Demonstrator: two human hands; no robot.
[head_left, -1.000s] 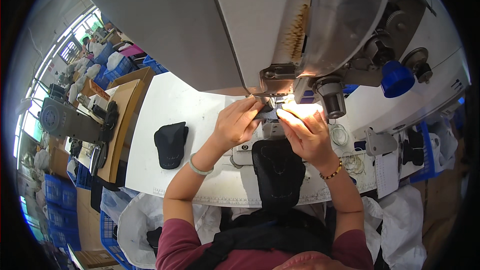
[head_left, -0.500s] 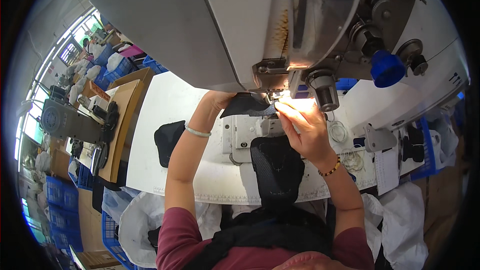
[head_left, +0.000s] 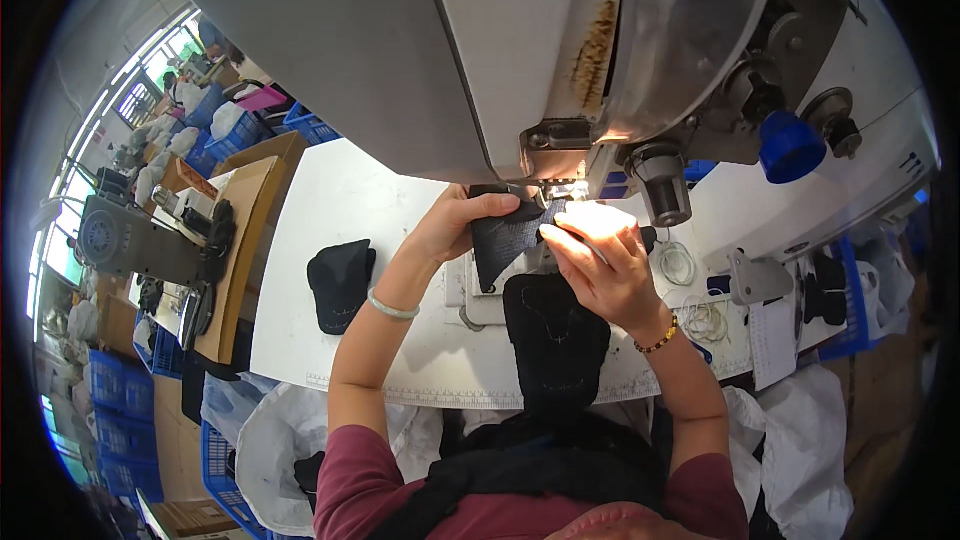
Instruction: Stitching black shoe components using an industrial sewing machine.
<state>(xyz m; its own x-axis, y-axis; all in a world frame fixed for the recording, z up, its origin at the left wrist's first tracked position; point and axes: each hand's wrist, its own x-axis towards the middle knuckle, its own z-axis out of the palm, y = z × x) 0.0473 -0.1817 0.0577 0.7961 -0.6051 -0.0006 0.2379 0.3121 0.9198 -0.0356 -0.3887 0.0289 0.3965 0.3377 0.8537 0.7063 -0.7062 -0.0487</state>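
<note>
Under the lit needle area of the sewing machine (head_left: 570,165), both my hands hold a black fabric piece (head_left: 505,240). My left hand (head_left: 462,218) grips its left edge, thumb lying on top. My right hand (head_left: 605,255) pinches the right side close to the needle, fingers bent. A pointed grey-black corner hangs toward me between the hands. Nearer my body, a larger black shaped piece (head_left: 556,345) with pale stitch lines lies at the table's front edge. Another black piece (head_left: 340,286) rests on the white table (head_left: 290,330) left of my left arm.
Thread coils (head_left: 678,265) lie right of my right hand. A second machine (head_left: 140,242) stands at the left beside a cardboard box (head_left: 245,250). White bags (head_left: 805,450) and blue crates (head_left: 125,420) flank the table. A blue knob (head_left: 790,147) juts from the machine head.
My left hand has come nearer and its thumb now shows on top of the fabric. The piece has turned, its pointed corner swinging toward me. My right hand has barely shifted.
</note>
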